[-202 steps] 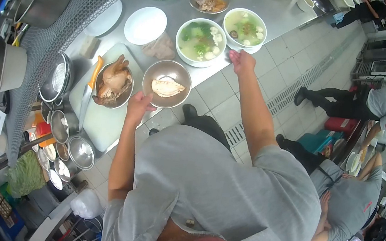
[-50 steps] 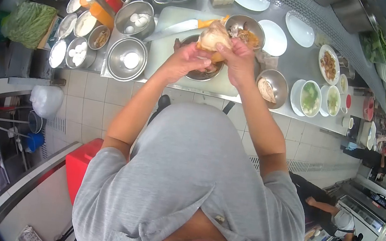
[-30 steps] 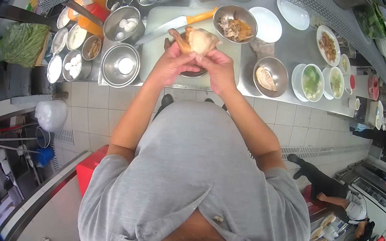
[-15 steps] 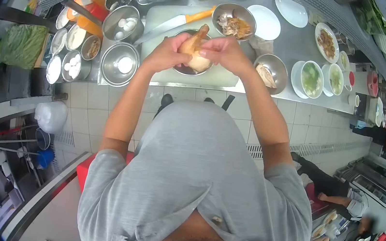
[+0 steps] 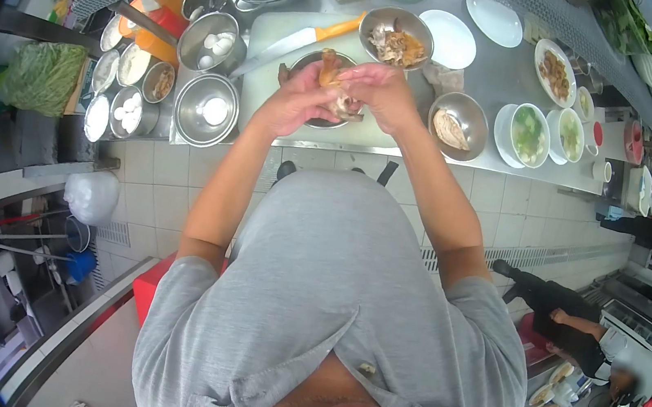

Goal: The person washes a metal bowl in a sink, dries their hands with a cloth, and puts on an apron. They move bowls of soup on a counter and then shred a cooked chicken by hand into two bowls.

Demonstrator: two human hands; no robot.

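Observation:
Both hands grip a chicken leg above a metal bowl that rests on a white cutting board. My left hand is closed around the near side of the leg. My right hand pinches it from the other side, with the fingertips partly hidden. The drumstick end points away from me, and a ragged, darker side of the meat shows. Behind the bowl, a knife with an orange handle lies across the board. A metal bowl of shredded meat stands beyond my right hand.
To the right stand a metal bowl with a pale chicken piece and white bowls of green soup. On the left are a bowl of eggs and nested metal bowls. A co-worker is at the lower right.
The chicken leg has turned in my hands: its smooth pale skin faced up before, and a rougher, darker side shows now. My left hand has shifted slightly right and closer to me.

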